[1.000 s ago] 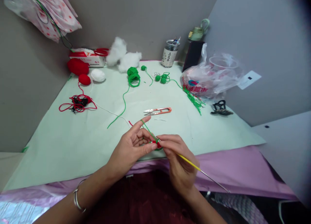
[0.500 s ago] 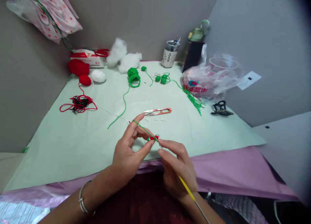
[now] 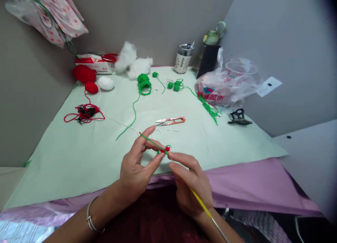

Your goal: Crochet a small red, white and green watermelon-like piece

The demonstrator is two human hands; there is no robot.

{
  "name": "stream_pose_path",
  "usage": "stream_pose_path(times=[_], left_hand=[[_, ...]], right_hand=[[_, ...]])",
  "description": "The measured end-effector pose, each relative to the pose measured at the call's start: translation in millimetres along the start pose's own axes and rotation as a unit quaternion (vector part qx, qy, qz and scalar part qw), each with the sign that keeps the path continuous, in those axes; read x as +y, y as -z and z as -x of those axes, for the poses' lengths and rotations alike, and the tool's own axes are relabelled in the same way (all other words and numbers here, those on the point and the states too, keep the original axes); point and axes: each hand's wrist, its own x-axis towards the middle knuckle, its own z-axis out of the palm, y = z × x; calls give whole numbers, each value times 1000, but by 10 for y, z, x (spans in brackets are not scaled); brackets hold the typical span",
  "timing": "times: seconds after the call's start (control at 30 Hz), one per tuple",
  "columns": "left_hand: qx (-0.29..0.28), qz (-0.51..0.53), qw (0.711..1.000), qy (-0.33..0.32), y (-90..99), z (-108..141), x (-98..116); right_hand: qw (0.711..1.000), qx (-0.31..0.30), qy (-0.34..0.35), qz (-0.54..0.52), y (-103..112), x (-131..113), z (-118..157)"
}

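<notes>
A small red, green and white crocheted piece (image 3: 166, 150) is pinched between the thumb and a finger of my left hand (image 3: 139, 165). The left index finger is raised, with a green strand (image 3: 151, 140) running from it down to the piece. My right hand (image 3: 193, 183) grips a crochet hook with a yellow handle (image 3: 201, 203); its thin metal tip meets the piece, and the exact contact is too small to tell. Just beyond the hands lie orange thread snips (image 3: 175, 120). A white thread (image 3: 116, 121) stretches from a white yarn ball (image 3: 106, 83) toward my left hand.
Red yarn balls (image 3: 84, 73), white stuffing (image 3: 139, 67), green yarn (image 3: 144, 85), a pen cup (image 3: 183, 60) and a phone (image 3: 209, 61) line the back. A plastic bag (image 3: 226, 86), cut green strands (image 3: 210, 109) and a black claw clip (image 3: 239, 117) lie right.
The green strand has shifted on the raised left index finger, and its red end shows more clearly. Both hands and the piece have moved slightly left in view.
</notes>
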Motion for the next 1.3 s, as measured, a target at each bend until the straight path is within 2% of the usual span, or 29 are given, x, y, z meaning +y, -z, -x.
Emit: stream_pose_path(times=[0.13, 0.33, 0.53, 0.63, 0.73, 0.83, 1.07, 1.17, 1.3], left_hand=[[-3, 16, 999, 33, 6, -40, 56], [-65, 109, 978, 164, 38, -143, 145], [-68, 131, 972, 185, 28, -151, 156], [-106, 175, 953, 223, 56, -174, 155], [-156, 221, 925, 268, 101, -212, 149], [-161, 249, 913, 282, 124, -226, 136], [-159, 236, 922, 262, 109, -190, 129], [-154, 236, 925, 254, 98, -171, 116], [-146, 231, 925, 263, 87, -152, 97]], right_hand=[[999, -5, 45, 18, 8, 44, 6], [997, -42, 49, 43, 98, 48, -62], [979, -61, 111, 160, 107, 32, -120], [970, -57, 134, 196, 98, 41, -129], [979, -34, 127, 154, 104, 68, -123], [988, -39, 115, 100, 136, 110, -130], [982, -54, 160, 85, 197, 211, -131], [988, -60, 132, 60, 188, 237, -103], [997, -43, 61, -34, 127, 252, -73]])
